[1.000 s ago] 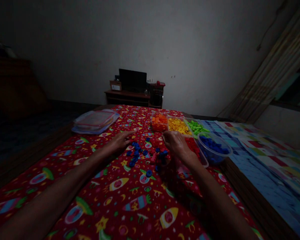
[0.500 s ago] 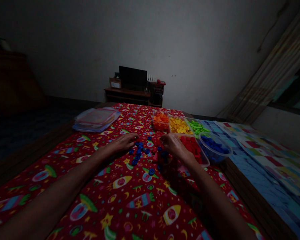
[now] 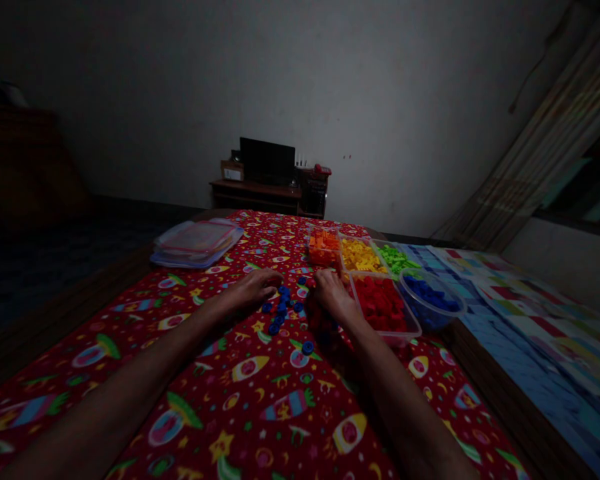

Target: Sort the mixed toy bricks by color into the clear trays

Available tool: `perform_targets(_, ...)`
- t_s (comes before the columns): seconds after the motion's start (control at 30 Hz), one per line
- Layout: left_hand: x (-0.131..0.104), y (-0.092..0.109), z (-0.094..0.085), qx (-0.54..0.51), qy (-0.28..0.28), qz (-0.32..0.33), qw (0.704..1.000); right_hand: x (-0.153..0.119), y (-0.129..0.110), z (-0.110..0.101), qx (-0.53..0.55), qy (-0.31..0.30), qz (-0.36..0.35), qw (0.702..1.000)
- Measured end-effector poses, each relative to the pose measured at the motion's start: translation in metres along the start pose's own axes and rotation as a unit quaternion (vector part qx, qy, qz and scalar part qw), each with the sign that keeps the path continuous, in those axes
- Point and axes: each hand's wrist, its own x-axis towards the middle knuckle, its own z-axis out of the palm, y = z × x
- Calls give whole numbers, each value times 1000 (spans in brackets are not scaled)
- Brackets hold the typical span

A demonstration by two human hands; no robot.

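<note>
My left hand point(image 3: 257, 288) rests just left of a loose cluster of small blue plastic toy pieces point(image 3: 283, 301). Its fingers are curled in toward the thumb, and anything between them is too dark to make out. Over to the right, my right hand point(image 3: 333, 293) points down at the cloth with its fingers bent and close together. The fingertips and whatever they hold are hidden. Dark red and blue pieces lie in the shadow under this hand. Nearer to me, a round blue piece point(image 3: 307, 348) lies alone.
Clear boxes of orange pieces point(image 3: 324, 245), yellow pieces point(image 3: 363, 257), green pieces point(image 3: 396, 259) and red pieces point(image 3: 380, 303) stand at the right. Beside them is a round tub of blue pieces point(image 3: 433, 293). Stacked lids point(image 3: 197, 241) lie at the left on the red patterned cloth point(image 3: 250, 407).
My right hand has moved left and away from the red box, showing more of it. My left hand stays beside the blue pieces, its fingers curled. The view has shifted slightly.
</note>
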Motion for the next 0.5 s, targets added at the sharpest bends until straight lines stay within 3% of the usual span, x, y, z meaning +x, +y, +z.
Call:
perform_targets(0.13,-3,11,-6,-131,40,-118,984,4,-1,-6,122,65,22,990)
perform_targets(0.23,-3,23,-11,-266,71,-125,953,13,-10,-11,312,68,49,946)
perform_targets(0.3,0,29,-14,-290,80,-91,949,18,-16,-11,465,28,107,878)
perform_targets(0.37,4,35,-15,-282,64,-56,956,20,-20,-8,608,-16,165,776)
perform_targets(0.43,7,42,-14,-269,44,-33,962,20,-21,-3,723,-46,173,667)
perform_targets(0.5,8,50,-11,-236,36,-22,971,19,-21,4,788,-72,150,593)
